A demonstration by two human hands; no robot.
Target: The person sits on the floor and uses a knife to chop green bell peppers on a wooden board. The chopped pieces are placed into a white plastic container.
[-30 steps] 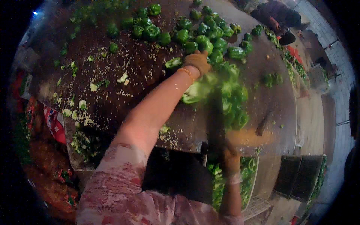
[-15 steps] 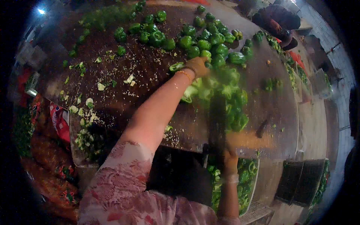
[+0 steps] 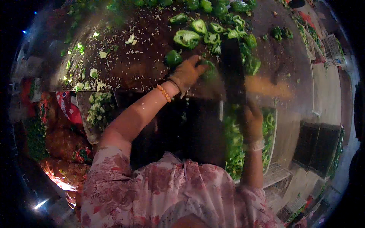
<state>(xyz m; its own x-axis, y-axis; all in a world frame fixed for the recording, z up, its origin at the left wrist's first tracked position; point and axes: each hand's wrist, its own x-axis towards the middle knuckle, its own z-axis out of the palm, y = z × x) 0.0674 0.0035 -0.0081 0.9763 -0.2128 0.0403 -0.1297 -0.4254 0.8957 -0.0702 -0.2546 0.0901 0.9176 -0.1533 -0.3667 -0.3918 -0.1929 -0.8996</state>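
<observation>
My left hand [image 3: 188, 74], in a tan glove with a beaded bracelet at the wrist, is closed at the near side of the table. Its fingertips are on a green bell pepper [image 3: 209, 71], which is blurred. Just beyond the knuckles sits a whole bell pepper [image 3: 173, 58]. My right hand [image 3: 253, 119] grips the handle end of a broad dark knife [image 3: 232, 64]; its blade points away from me, right of the held pepper. Cut bell pepper halves [image 3: 187, 39] lie farther off, their pale insides showing.
Whole bell peppers [image 3: 206, 6] are heaped at the far side of the dark table [image 3: 129, 72], which is strewn with seeds and scraps. A container of pale cores [image 3: 99, 108] stands at the left edge. Beneath my right forearm is a crate of cut green peppers [image 3: 269, 127].
My left hand has drawn back toward me from the pepper heap, with a pepper in it. My right hand still holds the knife. The view has tilted downward.
</observation>
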